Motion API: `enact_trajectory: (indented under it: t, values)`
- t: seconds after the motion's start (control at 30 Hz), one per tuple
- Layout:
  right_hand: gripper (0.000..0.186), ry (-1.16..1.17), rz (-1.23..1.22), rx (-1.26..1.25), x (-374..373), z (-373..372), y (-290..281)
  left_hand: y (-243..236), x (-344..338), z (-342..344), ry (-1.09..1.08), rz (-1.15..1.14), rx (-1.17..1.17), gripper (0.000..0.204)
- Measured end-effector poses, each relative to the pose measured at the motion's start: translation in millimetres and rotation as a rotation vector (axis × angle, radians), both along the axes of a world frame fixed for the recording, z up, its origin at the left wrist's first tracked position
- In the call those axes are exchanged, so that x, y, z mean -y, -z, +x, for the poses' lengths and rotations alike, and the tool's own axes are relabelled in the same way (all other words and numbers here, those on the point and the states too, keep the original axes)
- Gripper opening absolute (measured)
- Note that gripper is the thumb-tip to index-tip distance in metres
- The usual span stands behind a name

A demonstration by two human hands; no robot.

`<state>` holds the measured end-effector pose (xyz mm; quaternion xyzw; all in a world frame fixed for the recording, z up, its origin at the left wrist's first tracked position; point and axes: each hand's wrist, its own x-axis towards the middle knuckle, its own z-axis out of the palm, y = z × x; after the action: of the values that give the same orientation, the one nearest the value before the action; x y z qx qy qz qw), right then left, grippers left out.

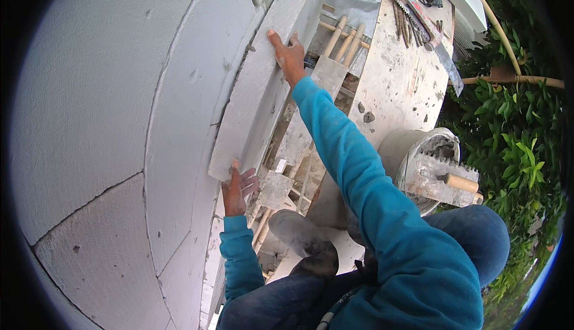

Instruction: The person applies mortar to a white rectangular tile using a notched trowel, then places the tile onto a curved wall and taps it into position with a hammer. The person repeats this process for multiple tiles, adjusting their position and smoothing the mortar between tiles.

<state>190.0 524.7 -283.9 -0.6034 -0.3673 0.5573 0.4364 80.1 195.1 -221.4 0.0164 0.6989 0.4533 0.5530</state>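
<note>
A long pale grey block [257, 84] lies along the wall of light grey blocks [89, 108], which fills the left of the head view. My right hand [290, 58] grips the block toward its upper part, thumb on its face and fingers over the right edge. My left hand [238, 189] holds its lower end, with the thumb on the face and fingers curled underneath. A gap with some grey mortar shows along the block's left side.
Bamboo poles [347, 46] and scaffold framing show below. A spattered board [400, 84] holds saws [445, 67] and rods. A mortar bucket [388, 150] with a notched trowel [427, 180] across it sits by my right knee. Dense leaves [508, 150] line the right side.
</note>
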Motion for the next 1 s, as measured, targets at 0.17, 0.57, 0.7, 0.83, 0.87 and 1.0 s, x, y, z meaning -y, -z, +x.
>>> enact_trajectory:
  t: [0.17, 0.57, 0.7, 0.83, 0.87, 1.0]
  values:
    - [0.111, 0.006, 0.018, 0.016, -3, -2, -5, 7, 1, -1, 0.061, -0.026, -0.062, 0.061]
    - [0.089, 0.191, -0.150, -0.358, 18, 28, 26, 21, -8, -4, 0.043, -0.119, -0.169, 0.059]
    - [0.073, 0.529, -0.201, -0.309, 43, 53, 73, 37, 6, -14, 0.072, -0.096, -0.282, 0.057]
    - [0.074, 0.555, -0.183, -0.529, 71, 20, 81, 30, 15, -22, 0.062, -0.142, -0.225, 0.053]
    - [0.076, 0.496, -0.209, -0.572, 68, -8, 64, 25, 10, -18, 0.055, -0.149, -0.237, 0.052]
    - [0.074, 0.150, -0.117, -0.848, 60, -33, 75, 19, 2, -12, 0.084, -0.114, -0.175, 0.051]
